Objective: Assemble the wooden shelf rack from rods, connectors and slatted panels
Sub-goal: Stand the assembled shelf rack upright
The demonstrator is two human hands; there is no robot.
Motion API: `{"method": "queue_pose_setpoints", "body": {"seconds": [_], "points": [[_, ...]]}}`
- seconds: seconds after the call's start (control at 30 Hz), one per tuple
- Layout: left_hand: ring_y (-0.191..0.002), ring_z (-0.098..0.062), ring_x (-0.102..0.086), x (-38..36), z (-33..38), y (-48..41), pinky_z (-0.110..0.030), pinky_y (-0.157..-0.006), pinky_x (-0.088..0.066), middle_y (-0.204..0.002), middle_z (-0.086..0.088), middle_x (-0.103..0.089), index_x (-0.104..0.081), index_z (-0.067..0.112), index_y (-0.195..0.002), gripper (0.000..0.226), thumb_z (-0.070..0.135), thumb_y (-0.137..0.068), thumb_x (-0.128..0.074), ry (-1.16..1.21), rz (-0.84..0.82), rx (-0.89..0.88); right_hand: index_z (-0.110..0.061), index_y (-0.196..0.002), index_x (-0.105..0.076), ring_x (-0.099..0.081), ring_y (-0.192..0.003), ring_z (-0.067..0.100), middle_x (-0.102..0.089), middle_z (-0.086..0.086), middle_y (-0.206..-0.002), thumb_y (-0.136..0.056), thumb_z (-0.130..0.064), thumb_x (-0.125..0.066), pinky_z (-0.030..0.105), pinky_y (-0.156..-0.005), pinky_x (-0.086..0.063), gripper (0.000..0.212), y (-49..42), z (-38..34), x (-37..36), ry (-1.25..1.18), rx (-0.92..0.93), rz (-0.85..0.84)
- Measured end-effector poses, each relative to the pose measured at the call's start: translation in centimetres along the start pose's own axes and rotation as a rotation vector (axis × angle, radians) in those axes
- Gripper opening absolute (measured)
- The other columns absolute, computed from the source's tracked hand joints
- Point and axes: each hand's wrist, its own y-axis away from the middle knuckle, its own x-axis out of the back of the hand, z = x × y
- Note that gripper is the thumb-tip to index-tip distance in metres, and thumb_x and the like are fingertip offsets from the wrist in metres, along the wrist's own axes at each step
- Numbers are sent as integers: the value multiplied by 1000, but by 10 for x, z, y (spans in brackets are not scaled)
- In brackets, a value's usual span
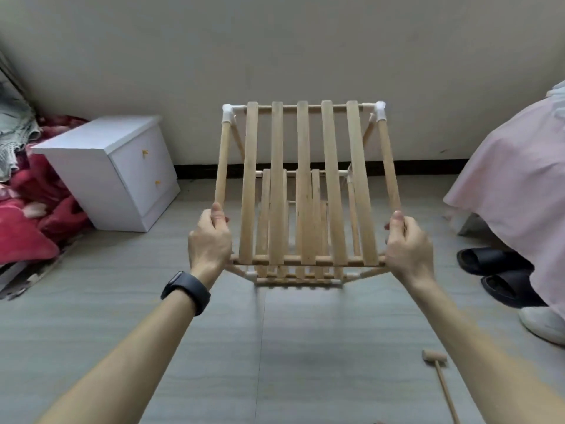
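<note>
Both hands, left hand (209, 240) and right hand (408, 244), are gripping the wooden shelf rack (305, 185) between their fingers, above the floor (275, 347); twisting it risks popping a white connector (380, 111) loose.

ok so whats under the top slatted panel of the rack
Through the gaps of the top slatted panel a lower slatted panel of the rack shows, with grey floor beyond. The top slats cover parts of it, so its full slat count cannot be told.
</note>
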Motion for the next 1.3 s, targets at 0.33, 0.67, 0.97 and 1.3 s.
{"method": "queue_pose_setpoints", "body": {"seconds": [0.33, 0.67, 0.97, 1.3], "points": [[-96, -21, -67, -52, -128, 46, -45, -89, -55, -106, -1, -66, -16, 64, -148, 62, 26, -106, -43, 30, -184, 84, -45, -156, -15, -66, -92, 20, -64, -2, -103, -109, -25, -35, 40, -80, -51, 55, 32, 142, -72, 45, -156, -229], [-96, -24, -63, -96, -223, 85, -37, -78, -45, -105, 3, -64, -27, 48, -143, 47, 24, -105, -42, -114, -233, 213, -32, -135, -29, -63, -95, 30, -62, 11, -129, -108, -21, -35, 37, -73, -41, 30, 76, 229, -116, 141, -358, -382], [-96, -23, -65, -78, -248, 103, -41, -81, -51, -108, 3, -69, -35, 48, -142, 48, 18, -106, -44, -213, -254, 198, -45, -151, -24, -56, -126, 30, -59, 4, -140, -107, -18, -37, 33, -89, -38, 53, 102, 256, -116, 210, -428, -542], [-101, -22, -69, -17, -201, 24, -46, -97, -52, -107, 4, -73, -60, 26, -127, 26, 29, -103, -50, 25, -260, 408, -30, -134, -53, -66, -111, 27, -64, 8, -132, -110, -27, -41, 44, -94, -51, 27, 48, 200, -48, -157, -595, -381]]}}
